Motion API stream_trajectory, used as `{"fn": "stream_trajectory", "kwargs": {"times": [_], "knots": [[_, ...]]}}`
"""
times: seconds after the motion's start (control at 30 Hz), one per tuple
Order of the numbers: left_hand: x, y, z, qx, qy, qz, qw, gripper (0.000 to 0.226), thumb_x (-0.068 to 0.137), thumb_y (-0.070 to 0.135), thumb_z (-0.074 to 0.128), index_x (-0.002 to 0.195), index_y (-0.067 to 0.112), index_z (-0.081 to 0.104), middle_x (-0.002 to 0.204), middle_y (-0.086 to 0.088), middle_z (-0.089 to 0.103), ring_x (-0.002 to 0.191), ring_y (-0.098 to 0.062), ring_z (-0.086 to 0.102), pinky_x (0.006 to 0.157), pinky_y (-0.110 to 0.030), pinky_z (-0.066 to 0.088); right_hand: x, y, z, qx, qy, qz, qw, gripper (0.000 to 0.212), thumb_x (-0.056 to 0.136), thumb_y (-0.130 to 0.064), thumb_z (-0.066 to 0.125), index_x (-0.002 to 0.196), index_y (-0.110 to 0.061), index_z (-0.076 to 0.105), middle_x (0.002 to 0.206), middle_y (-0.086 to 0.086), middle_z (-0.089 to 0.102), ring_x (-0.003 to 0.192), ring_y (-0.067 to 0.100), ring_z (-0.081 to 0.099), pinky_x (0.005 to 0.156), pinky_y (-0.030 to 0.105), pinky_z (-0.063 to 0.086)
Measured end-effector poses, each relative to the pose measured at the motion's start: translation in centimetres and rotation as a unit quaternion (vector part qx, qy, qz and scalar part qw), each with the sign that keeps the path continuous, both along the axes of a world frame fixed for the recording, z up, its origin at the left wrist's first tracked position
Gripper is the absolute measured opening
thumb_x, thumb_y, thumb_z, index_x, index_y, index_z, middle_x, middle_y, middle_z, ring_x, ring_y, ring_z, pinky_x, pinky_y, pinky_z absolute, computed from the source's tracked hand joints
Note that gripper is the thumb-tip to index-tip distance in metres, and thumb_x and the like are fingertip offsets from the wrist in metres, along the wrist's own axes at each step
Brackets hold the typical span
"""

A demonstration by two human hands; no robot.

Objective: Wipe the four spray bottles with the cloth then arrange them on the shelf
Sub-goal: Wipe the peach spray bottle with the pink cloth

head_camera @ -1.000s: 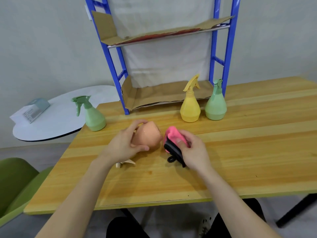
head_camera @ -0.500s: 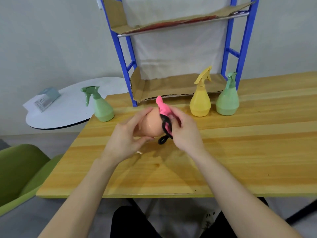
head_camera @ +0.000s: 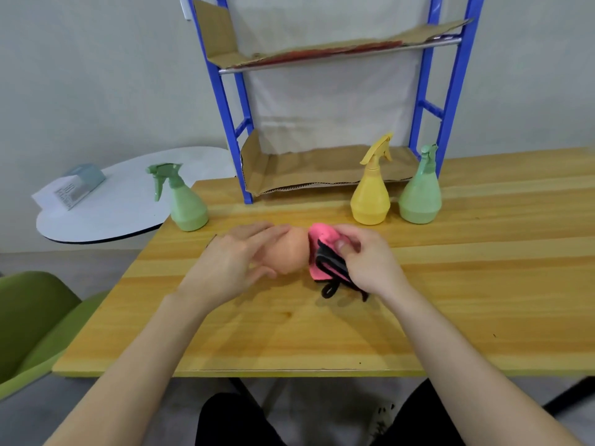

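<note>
Gripping the orange spray bottle (head_camera: 286, 252) on its side over the middle of the tabletop (head_camera: 450, 300), the left hand (head_camera: 231, 268) has its fingers curled round the body while the right hand (head_camera: 370, 265) pinches the bunched pink cloth (head_camera: 322, 252) against the base — the nozzle end seems hidden behind the left palm. A hard rub could twist the smooth bottle out of that one-handed hold and send it rolling toward the near edge — worth watching.

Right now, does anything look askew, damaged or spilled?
The upper cardboard liner sits crooked on the blue shelf: its left flap is folded up and its right end lifts off the rail. Nothing looks spilled.
</note>
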State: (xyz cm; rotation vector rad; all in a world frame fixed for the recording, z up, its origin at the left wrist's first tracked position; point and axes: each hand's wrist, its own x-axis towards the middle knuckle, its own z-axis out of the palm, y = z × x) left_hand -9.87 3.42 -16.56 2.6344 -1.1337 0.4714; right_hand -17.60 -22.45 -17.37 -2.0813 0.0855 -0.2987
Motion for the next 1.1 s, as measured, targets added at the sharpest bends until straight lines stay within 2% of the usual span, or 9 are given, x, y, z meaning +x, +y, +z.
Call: {"fn": "stream_trajectory", "kwargs": {"times": [0.1, 0.27, 0.5, 0.73, 0.8, 0.9, 0.93, 1.0, 1.1], "knots": [[0.6, -1.8, 1.3, 0.146, -0.121, -0.028, 0.981, 0.080, 0.075, 0.025, 0.093, 0.146, 0.035, 0.057, 0.133, 0.005, 0.069, 0.104, -0.029, 0.068, 0.083, -0.043, 0.057, -0.1, -0.9, 0.5, -0.001, -0.032, -0.027, 0.999, 0.035, 0.111, -0.016, 0.053, 0.132, -0.038, 0.069, 0.115, -0.018, 0.071, 0.102, 0.003, 0.064, 0.079, 0.017, 0.046], [0.3, -5.9, 2.9, 0.267, -0.202, -0.107, 0.936, 0.039, 0.092, 0.004, 0.063, 0.125, 0.022, 0.054, 0.110, 0.002, 0.071, 0.094, -0.030, 0.063, 0.097, -0.041, 0.042, -0.6, -2.7, 0.0, 0.079, -0.009, -0.083, 0.993, 0.026, 0.111, -0.022, 0.054, 0.135, -0.032, 0.062, 0.118, -0.008, 0.075, 0.101, 0.013, 0.074, 0.084, 0.038, 0.062], [-1.2, -7.9, 2.2, 0.324, -0.275, -0.157, 0.892, 0.052, 0.100, 0.006, 0.023, 0.115, 0.011, 0.072, 0.137, -0.017, 0.069, 0.141, -0.038, 0.055, 0.135, -0.052, 0.017, -1.6, -5.1, 0.1, 0.035, -0.027, -0.088, 0.995, 0.022, 0.110, -0.021, 0.056, 0.116, -0.039, 0.068, 0.098, -0.010, 0.079, 0.089, 0.013, 0.077, 0.079, 0.045, 0.064], [-1.6, -7.0, 1.6, 0.323, -0.276, -0.188, 0.886, 0.043, 0.106, 0.000, 0.029, 0.102, 0.012, 0.070, 0.115, -0.015, 0.072, 0.143, -0.040, 0.056, 0.135, -0.057, 0.014, -2.0, -6.7, 0.1, -0.112, -0.068, -0.049, 0.990, 0.033, 0.106, -0.006, 0.053, 0.110, -0.034, 0.070, 0.106, -0.012, 0.071, 0.089, 0.012, 0.068, 0.072, 0.036, 0.057], [-1.4, -6.6, 1.2, 0.311, -0.281, -0.193, 0.887, 0.039, 0.109, -0.001, 0.035, 0.102, 0.013, 0.071, 0.107, -0.012, 0.071, 0.134, -0.039, 0.060, 0.134, -0.055, 0.017, -2.3, -7.3, -0.1, -0.191, -0.066, -0.008, 0.979, 0.034, 0.103, -0.002, 0.053, 0.107, -0.029, 0.073, 0.107, -0.011, 0.067, 0.096, 0.015, 0.065, 0.081, 0.037, 0.055], [-1.3, -6.2, 0.7, 0.326, -0.286, -0.186, 0.882, 0.034, 0.113, 0.004, 0.038, 0.113, 0.014, 0.071, 0.117, -0.010, 0.071, 0.134, -0.038, 0.057, 0.134, -0.054, 0.012, -2.6, -7.8, -0.6, -0.289, 0.064, 0.033, 0.955, 0.036, 0.097, -0.005, 0.051, 0.099, -0.032, 0.074, 0.099, -0.012, 0.072, 0.095, 0.015, 0.068, 0.122, 0.045, 0.039], [-1.4, -6.1, 0.7, 0.322, -0.295, -0.189, 0.880, 0.035, 0.114, 0.006, 0.038, 0.117, 0.014, 0.071, 0.123, -0.011, 0.070, 0.138, -0.038, 0.055, 0.134, -0.054, 0.012, -2.7, -7.8, -0.9, -0.298, 0.091, 0.036, 0.950, 0.033, 0.096, -0.010, 0.051, 0.099, -0.033, 0.074, 0.097, -0.012, 0.075, 0.092, 0.012, 0.069, 0.129, 0.046, 0.030], [-1.9, -5.9, 1.0, 0.249, -0.310, -0.212, 0.893, 0.035, 0.115, 0.008, 0.039, 0.120, 0.012, 0.074, 0.134, -0.016, 0.070, 0.145, -0.038, 0.054, 0.134, -0.057, 0.018, -2.9, -7.3, -1.2, -0.294, 0.105, 0.035, 0.949, 0.016, 0.094, -0.037, 0.059, 0.098, -0.032, 0.074, 0.097, -0.013, 0.076, 0.091, 0.009, 0.069, 0.119, 0.047, 0.045], [-2.1, -5.5, 2.5, -0.041, -0.343, -0.117, 0.931, 0.034, 0.105, 0.026, 0.066, 0.133, 0.009, 0.075, 0.150, -0.021, 0.063, 0.149, -0.040, 0.053, 0.124, -0.066, 0.033, -3.5, -6.7, -1.4, -0.328, 0.120, 0.057, 0.935, 0.059, 0.072, -0.073, 0.074, 0.115, -0.034, 0.069, 0.116, -0.018, 0.065, 0.108, 0.010, 0.059, 0.093, 0.036, 0.058]]}}
